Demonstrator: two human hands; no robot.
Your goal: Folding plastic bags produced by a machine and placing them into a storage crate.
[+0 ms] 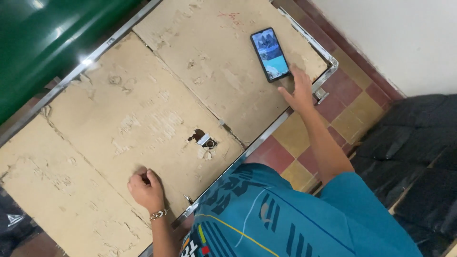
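Note:
A worn, peeling beige panel in a metal frame lies flat below me. My left hand rests on it near the front edge, fingers curled into a fist with nothing visible inside; a beaded bracelet is on the wrist. My right hand lies flat with spread fingers at the panel's right corner, just below a smartphone with a lit screen that lies on the panel. The fingers are close to the phone's lower end but do not grip it.
A small metal fitting sits in a torn hole at the panel's middle. A green surface runs along the far left. Red and yellow floor tiles, a white wall and black cushions lie to the right.

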